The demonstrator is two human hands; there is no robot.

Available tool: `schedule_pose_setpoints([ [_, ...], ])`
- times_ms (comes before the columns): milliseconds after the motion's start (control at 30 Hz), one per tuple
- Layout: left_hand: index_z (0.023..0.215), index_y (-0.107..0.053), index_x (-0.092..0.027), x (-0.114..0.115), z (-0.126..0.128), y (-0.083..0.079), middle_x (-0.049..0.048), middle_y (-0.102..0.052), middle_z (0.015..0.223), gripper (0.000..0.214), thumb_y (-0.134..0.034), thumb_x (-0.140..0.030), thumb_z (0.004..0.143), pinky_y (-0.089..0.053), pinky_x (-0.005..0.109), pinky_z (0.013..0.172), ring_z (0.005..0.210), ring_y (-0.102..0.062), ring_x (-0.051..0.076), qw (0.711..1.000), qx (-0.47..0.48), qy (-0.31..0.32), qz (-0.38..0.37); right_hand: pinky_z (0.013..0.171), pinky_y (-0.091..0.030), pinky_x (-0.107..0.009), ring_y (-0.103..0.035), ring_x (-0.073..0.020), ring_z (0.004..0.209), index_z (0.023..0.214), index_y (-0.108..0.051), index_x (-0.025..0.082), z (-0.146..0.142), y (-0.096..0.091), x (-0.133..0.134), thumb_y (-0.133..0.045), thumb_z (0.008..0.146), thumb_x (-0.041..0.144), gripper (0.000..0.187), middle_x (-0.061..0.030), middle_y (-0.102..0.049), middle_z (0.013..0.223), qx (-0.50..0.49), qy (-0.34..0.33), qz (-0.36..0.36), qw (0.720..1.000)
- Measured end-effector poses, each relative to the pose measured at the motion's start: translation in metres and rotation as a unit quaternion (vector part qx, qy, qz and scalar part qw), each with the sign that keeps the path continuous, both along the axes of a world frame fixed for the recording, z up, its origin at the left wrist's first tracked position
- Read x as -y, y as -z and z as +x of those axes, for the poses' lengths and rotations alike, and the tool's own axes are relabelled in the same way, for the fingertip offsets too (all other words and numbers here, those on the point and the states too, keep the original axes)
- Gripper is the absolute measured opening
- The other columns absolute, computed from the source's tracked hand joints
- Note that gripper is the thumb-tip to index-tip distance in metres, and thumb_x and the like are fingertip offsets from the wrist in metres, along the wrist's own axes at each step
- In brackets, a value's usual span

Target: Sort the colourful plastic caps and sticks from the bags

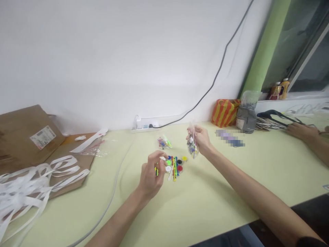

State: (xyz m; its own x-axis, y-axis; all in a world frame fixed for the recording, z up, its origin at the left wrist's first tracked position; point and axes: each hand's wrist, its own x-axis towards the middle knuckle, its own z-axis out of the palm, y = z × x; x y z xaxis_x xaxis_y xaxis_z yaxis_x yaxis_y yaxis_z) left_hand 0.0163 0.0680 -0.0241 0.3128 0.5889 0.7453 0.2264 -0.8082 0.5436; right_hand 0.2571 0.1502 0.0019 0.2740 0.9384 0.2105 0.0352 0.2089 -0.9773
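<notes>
The left hand point(151, 175) has its fingertips pinched together on a small yellow-green piece point(156, 171), just this side of a loose spread of coloured sticks and round caps point(175, 167). The right hand point(202, 139) is well apart from it, up and to the right, with thumb and fingers clamped on the top of a clear plastic bag point(192, 146) holding small coloured pieces. Just past the left hand, a second small bag point(163, 142) lies on the pale table point(205, 195), near the spread.

The table's front edge runs well below the right hand, and its back edge, with a power strip point(145, 125), lies beyond both hands. Left of the left hand, a grey cable point(113, 197) crosses the table, with white plastic strips point(25, 192) on brown cardboard point(25, 137) farther out. Far right, another person's hand point(300, 132) rests near the table's back edge.
</notes>
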Motion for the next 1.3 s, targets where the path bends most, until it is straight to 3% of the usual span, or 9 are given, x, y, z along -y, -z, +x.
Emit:
schedule_pose_setpoints([
  [133, 0.122, -0.04, -0.026, -0.003, 0.0, 0.006, 0.0033, -0.061, 0.102, 0.032, -0.041, -0.011, 0.095, -0.05, 0.021, 0.059, 0.076, -0.066, 0.011, 0.998, -0.063, -0.029, 0.009, 0.049, -0.045, -0.023, -0.059, -0.0129, 0.054, 0.081, -0.062, 0.01, 0.009, -0.005, -0.062, -0.067, 0.085, 0.033, 0.024, -0.0038, -0.062, 0.065, 0.103, 0.012, -0.078, 0.992],
  [200, 0.122, -0.039, -0.026, -0.005, -0.001, 0.008, 0.0043, -0.06, 0.105, 0.036, -0.04, -0.008, 0.092, -0.05, 0.021, 0.06, 0.082, -0.066, 0.012, 0.996, -0.075, -0.04, 0.017, 0.06, -0.053, -0.026, -0.064, -0.014, 0.068, 0.094, -0.065, 0.009, 0.005, -0.001, -0.086, -0.065, 0.091, 0.034, 0.025, -0.0061, -0.067, 0.082, 0.16, 0.028, -0.119, 0.979],
  [400, 0.123, -0.041, -0.024, -0.012, -0.006, 0.011, 0.0058, -0.057, 0.11, 0.045, -0.04, -0.003, 0.084, -0.05, 0.023, 0.063, 0.085, -0.064, 0.013, 0.995, -0.08, -0.059, 0.023, 0.083, -0.054, -0.036, -0.064, -0.0209, 0.098, 0.114, -0.062, 0.013, -0.009, 0.009, -0.116, -0.066, 0.091, 0.03, 0.029, -0.0094, -0.065, 0.112, 0.301, 0.061, -0.129, 0.943],
  [600, 0.121, -0.044, -0.022, -0.008, -0.001, 0.014, 0.0086, -0.057, 0.11, 0.044, -0.039, 0.0, 0.084, -0.052, 0.033, 0.082, 0.101, -0.06, 0.019, 0.992, -0.088, -0.056, 0.072, 0.082, -0.044, -0.03, -0.057, -0.0206, 0.103, 0.12, -0.059, 0.016, -0.01, -0.002, -0.069, -0.049, 0.09, 0.013, 0.032, -0.0128, -0.062, 0.117, 0.386, 0.018, 0.004, 0.922],
  [700, 0.119, -0.046, -0.021, 0.0, 0.005, 0.018, 0.0101, -0.059, 0.111, 0.045, -0.041, 0.002, 0.081, -0.048, 0.04, 0.092, 0.111, -0.057, 0.023, 0.977, -0.143, -0.026, 0.156, 0.071, -0.043, -0.025, -0.058, -0.015, 0.075, 0.093, -0.068, 0.019, -0.004, 0.003, -0.022, -0.062, 0.085, 0.023, 0.011, -0.0021, -0.065, 0.08, 0.419, -0.118, 0.037, 0.899],
  [833, 0.118, -0.047, -0.019, 0.005, 0.009, 0.02, 0.0105, -0.061, 0.11, 0.043, -0.042, 0.002, 0.08, -0.047, 0.041, 0.091, 0.106, -0.058, 0.023, 0.959, -0.197, 0.015, 0.205, 0.057, -0.036, -0.023, -0.052, -0.0124, 0.062, 0.085, -0.065, 0.017, 0.011, 0.014, 0.018, -0.068, 0.083, 0.034, 0.018, 0.0008, -0.059, 0.068, 0.464, -0.303, 0.02, 0.832],
  [1033, 0.122, -0.044, -0.02, -0.005, 0.005, 0.019, 0.0109, -0.06, 0.114, 0.043, -0.044, -0.001, 0.084, -0.047, 0.041, 0.093, 0.112, -0.056, 0.024, 0.973, -0.15, -0.032, 0.173, 0.058, -0.035, -0.024, -0.055, -0.0136, 0.066, 0.087, -0.062, 0.017, 0.016, 0.018, 0.026, -0.063, 0.083, 0.024, 0.008, -0.0019, -0.065, 0.078, 0.542, -0.253, -0.02, 0.801],
  [1200, 0.12, -0.045, -0.021, -0.011, 0.0, 0.014, 0.0087, -0.061, 0.11, 0.036, -0.044, -0.005, 0.088, -0.047, 0.038, 0.088, 0.104, -0.058, 0.022, 0.97, -0.176, -0.076, 0.148, 0.059, -0.032, -0.027, -0.059, -0.018, 0.075, 0.086, -0.06, 0.02, 0.012, 0.021, 0.034, -0.055, 0.089, 0.021, 0.006, -0.0065, -0.067, 0.089, 0.664, -0.162, 0.024, 0.73],
  [1300, 0.12, -0.045, -0.021, -0.012, 0.0, 0.012, 0.0088, -0.061, 0.111, 0.034, -0.045, -0.008, 0.089, -0.047, 0.038, 0.088, 0.105, -0.058, 0.022, 0.966, -0.199, -0.09, 0.135, 0.059, -0.033, -0.028, -0.06, -0.0192, 0.072, 0.081, -0.058, 0.02, 0.012, 0.02, 0.038, -0.056, 0.087, 0.017, 0.007, -0.0089, -0.067, 0.087, 0.677, -0.142, 0.053, 0.72],
])
